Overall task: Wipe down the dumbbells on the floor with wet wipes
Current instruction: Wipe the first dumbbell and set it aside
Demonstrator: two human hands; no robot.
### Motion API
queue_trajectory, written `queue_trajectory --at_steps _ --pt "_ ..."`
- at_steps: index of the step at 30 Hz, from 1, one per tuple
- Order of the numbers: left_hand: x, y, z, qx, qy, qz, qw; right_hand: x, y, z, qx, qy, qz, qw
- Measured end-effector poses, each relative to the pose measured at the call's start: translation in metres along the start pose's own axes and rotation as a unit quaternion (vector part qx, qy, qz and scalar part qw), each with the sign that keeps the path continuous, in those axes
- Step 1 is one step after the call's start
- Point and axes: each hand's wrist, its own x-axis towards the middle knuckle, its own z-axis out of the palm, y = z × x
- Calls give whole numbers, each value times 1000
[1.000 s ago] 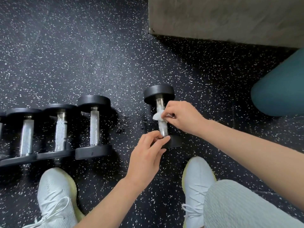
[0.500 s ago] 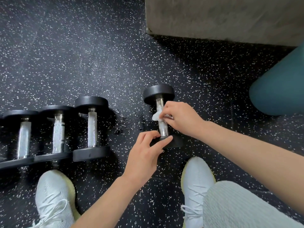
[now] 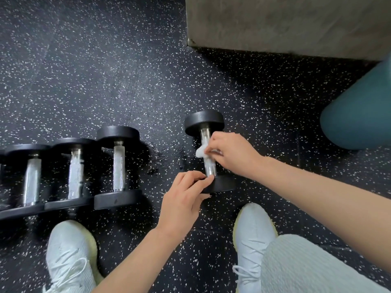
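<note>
While I crouch over the speckled black floor [image 3: 84, 81], the row of dumbbells [image 3: 118, 163] lies at nine o'clock of the view, handles running from twelve to six and their heads touching side by side. It has slid a touch toward the left edge since a second ago, which looks like my head turning and not the weights moving. My left shoe [image 3: 69, 256] is planted at seven o'clock, just below that row.

My left hand [image 3: 182, 206] reaches up from six o'clock. Its fingers [image 3: 198, 183] are curled onto the near head of the single dumbbell [image 3: 204, 121], thumb and forefinger clamped on that head's inner edge, where they were half a second ago. That dumbbell lies on the floor just right of centre, apart from the row, with its far head at twelve o'clock and its near head at six.

The wet wipe [image 3: 200, 152] is bunched against the middle of the chrome handle, at almost the same height as before. My right hand [image 3: 234, 155] comes in from four o'clock, fingers closed together and pinching the wipe to the handle.

My right shoe [image 3: 251, 229] sits at five o'clock, beside my pale trouser leg [image 3: 306, 267]. A grey block [image 3: 285, 24] fills one o'clock, and a teal rounded thing [image 3: 359, 119] shows at three o'clock.
</note>
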Motion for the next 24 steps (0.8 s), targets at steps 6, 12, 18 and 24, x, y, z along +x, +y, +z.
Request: queue_trajectory --at_steps 6,12,18,24 --pt "0 7 9 -11 17 -13 1000 -19 3 1 6 -50 -15 999" --pt "5 13 8 14 6 -8 1000 12 16 -8 -2 37 50 998" --pt "0 5 4 2 -1 6 1000 -32 4 4 25 -50 4 998" --pt "5 14 7 10 5 -7 1000 0 17 -8 20 -3 37 999"
